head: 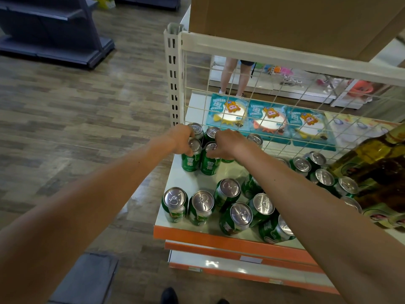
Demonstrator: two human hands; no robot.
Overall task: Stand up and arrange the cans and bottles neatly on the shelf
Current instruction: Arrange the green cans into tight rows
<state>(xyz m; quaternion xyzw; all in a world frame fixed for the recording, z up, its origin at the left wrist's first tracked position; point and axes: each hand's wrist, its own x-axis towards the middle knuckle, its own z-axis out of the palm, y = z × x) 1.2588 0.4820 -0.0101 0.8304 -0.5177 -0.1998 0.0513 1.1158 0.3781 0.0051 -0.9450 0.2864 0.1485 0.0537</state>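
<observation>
Several green cans with silver tops stand on a white shelf with an orange front edge. At the shelf's back left corner, upright cans form a tight block. My left hand grips the front left can of that block. My right hand grips the can beside it. More cans stand loosely near the front edge, such as one at the left; some lean or lie tilted. Another group of cans stands to the right. A large yellow oil bottle is at the far right.
A white wire mesh backs the shelf, fixed to a slotted white post. Blue toy packs lie behind the mesh. A cardboard box sits above. A person's legs are beyond. Wood floor and a dark shelf unit are to the left.
</observation>
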